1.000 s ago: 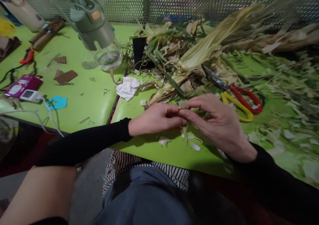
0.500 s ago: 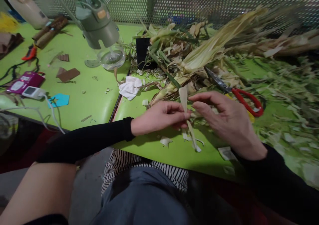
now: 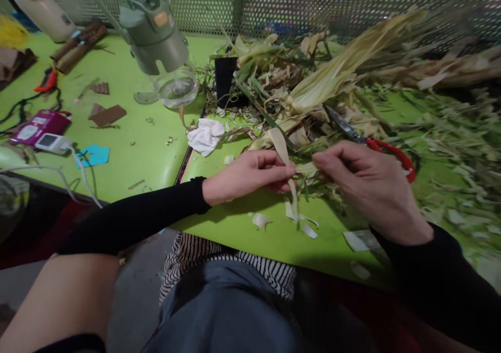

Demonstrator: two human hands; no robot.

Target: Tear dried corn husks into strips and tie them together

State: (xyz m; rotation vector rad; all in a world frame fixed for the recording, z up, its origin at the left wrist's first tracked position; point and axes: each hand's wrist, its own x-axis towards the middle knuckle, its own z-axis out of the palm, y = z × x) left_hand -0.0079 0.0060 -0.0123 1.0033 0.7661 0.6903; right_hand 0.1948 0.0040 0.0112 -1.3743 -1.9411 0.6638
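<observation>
My left hand (image 3: 254, 173) pinches a pale corn husk strip (image 3: 278, 143) between thumb and fingers. The strip's upper part leans up and left, and its thin tail hangs below the fingertips. My right hand (image 3: 362, 183) is closed, thumb against fingers, at the right end of a light green husk piece (image 3: 306, 169) that stretches across from the left fingertips. Just behind the right hand lie scissors (image 3: 395, 155) with red handles, partly hidden by it. A heap of corn husks (image 3: 324, 84) spreads beyond both hands.
A crumpled white tissue (image 3: 205, 135) and a black block (image 3: 226, 82) lie left of the heap. A grey-green device with a clear base (image 3: 158, 45) stands farther back. A purple box (image 3: 41, 126) with a white cable lies at left. Perforated metal mesh (image 3: 203, 6) closes the table's back.
My right hand's fingers have closed at the husk piece and moved slightly right. The strip in my left hand has tilted left at its top.
</observation>
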